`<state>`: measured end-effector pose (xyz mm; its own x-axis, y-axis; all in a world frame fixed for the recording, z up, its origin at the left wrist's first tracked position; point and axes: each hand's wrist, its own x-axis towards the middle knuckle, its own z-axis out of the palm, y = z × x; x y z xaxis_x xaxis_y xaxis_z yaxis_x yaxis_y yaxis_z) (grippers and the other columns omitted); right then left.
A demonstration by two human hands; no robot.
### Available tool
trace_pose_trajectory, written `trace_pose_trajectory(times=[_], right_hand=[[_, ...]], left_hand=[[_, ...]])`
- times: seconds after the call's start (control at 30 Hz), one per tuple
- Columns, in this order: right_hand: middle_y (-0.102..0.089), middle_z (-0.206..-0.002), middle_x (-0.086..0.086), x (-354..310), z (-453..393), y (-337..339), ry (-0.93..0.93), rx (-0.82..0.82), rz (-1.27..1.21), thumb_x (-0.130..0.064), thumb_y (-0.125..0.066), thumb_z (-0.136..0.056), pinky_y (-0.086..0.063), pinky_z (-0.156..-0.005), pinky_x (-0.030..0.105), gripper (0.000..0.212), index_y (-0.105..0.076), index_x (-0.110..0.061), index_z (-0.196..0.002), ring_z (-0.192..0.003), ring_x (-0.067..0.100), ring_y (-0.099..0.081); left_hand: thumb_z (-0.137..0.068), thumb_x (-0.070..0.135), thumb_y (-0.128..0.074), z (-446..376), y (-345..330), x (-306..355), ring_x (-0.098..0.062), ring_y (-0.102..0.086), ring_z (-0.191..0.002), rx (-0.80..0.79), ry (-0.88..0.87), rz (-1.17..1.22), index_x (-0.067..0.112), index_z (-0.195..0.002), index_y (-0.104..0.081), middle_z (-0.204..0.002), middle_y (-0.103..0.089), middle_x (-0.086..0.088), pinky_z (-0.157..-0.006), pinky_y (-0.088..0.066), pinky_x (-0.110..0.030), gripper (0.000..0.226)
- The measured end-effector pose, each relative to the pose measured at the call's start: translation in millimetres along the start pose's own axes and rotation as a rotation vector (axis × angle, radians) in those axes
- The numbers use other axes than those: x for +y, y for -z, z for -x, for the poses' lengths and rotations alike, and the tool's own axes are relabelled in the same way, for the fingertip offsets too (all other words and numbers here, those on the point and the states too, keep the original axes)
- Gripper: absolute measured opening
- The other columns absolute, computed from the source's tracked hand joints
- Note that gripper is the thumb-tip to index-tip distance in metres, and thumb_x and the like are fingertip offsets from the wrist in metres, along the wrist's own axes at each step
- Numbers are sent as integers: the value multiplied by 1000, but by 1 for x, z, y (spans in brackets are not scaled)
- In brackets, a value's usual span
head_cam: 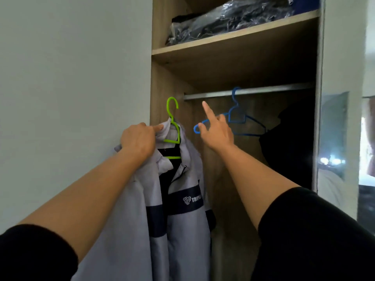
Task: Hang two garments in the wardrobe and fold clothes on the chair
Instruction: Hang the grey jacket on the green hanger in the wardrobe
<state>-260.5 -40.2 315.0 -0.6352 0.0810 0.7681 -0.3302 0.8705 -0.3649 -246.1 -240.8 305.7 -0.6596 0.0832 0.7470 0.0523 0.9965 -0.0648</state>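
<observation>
A light grey jacket (182, 216) with navy bands hangs on a green hanger (173, 126). My left hand (138, 139) is shut on the jacket's collar and shoulder, holding it up in front of the wardrobe's left wall, with the hook below and left of the metal rail (263, 92). An empty blue hanger (238, 118) hangs on the rail. My right hand (216, 130) is raised at the blue hanger's left end, index finger pointing up, thumb and another finger touching the blue loop.
The wooden wardrobe (162, 82) stands open. Its upper shelf (233, 37) carries dark clothes in clear plastic. A dark garment (288, 142) hangs at the right under the rail. A pale wall lies to the left, a mirrored door panel (334, 134) to the right.
</observation>
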Motion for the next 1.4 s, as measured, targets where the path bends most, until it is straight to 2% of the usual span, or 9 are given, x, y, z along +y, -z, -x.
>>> trace_pose_trajectory(times=[0.23, 0.33, 0.43, 0.53, 0.73, 0.87, 1.03, 1.27, 1.4], right_hand=[[-10, -155, 21, 38, -74, -2, -155, 4, 69, -49, -34, -97, -36, -103, 44, 55, -12, -45, -147, -130, 41, -40], [-8, -155, 22, 50, -100, -9, -176, -32, 105, -53, -31, -96, -33, -106, 45, 54, -16, -44, -147, -133, 41, -36], [-15, -154, 20, 62, -118, -21, -205, -53, 124, -54, -27, -97, -28, -109, 45, 51, -25, -38, -146, -136, 38, -32], [-36, -147, 16, 72, -129, -30, -220, -113, 164, -52, -23, -97, -30, -106, 46, 54, -41, -23, -139, -134, 35, -35], [-53, -132, 19, 86, -131, -32, -329, -49, 142, -32, -45, -93, -44, -95, 38, 42, -56, -3, -122, -121, 36, -51], [-57, -126, 20, 96, -133, -33, -345, -3, 110, -24, -47, -91, -46, -89, 35, 37, -59, -2, -117, -116, 36, -54], [-60, -122, 21, 102, -127, -34, -306, 74, 74, -14, -45, -92, -47, -90, 33, 31, -65, -2, -112, -113, 36, -56], [-61, -116, 19, 99, -127, -31, -209, 188, 58, -7, -42, -93, -46, -90, 34, 26, -62, -1, -109, -110, 34, -55], [-53, -115, 18, 102, -111, -42, -147, 222, 51, -11, -41, -93, -46, -87, 35, 23, -61, -4, -103, -101, 36, -56]], left_hand=[[-97, 13, -36, -72, -44, 31, -32, -59, -106, 76, 21, 30, 46, -141, -32, -117, -60, -13, -79, -45, -35, 55], [-99, 17, -35, -102, -56, 42, -32, -60, -105, 121, 12, 52, 49, -140, -29, -115, -61, -12, -79, -45, -36, 53], [-99, 19, -35, -124, -69, 52, -32, -60, -104, 149, -4, 68, 48, -141, -30, -116, -60, -13, -79, -46, -37, 50], [-99, 18, -34, -140, -79, 62, -33, -59, -103, 159, -27, 83, 45, -141, -32, -114, -59, -14, -76, -45, -37, 50], [-99, 16, -36, -170, -91, 92, -33, -60, -105, 157, -79, 92, 34, -137, -45, -116, -60, -14, -76, -46, -36, 43], [-97, 16, -39, -191, -88, 105, -33, -58, -110, 160, -65, 135, 24, -129, -56, -121, -60, -14, -83, -48, -38, 37], [-100, 21, -36, -205, -81, 115, -34, -55, -115, 167, -122, 154, 27, -133, -52, -128, -56, -15, -89, -46, -39, 37], [-97, 12, -38, -206, -103, 139, -31, -54, -116, 32, -120, 199, 24, -134, -50, -127, -55, -13, -88, -47, -37, 40], [-99, 29, -39, -203, -110, 135, -33, -55, -112, 46, -134, 394, 23, -127, -56, -122, -55, -15, -90, -46, -41, 34]])
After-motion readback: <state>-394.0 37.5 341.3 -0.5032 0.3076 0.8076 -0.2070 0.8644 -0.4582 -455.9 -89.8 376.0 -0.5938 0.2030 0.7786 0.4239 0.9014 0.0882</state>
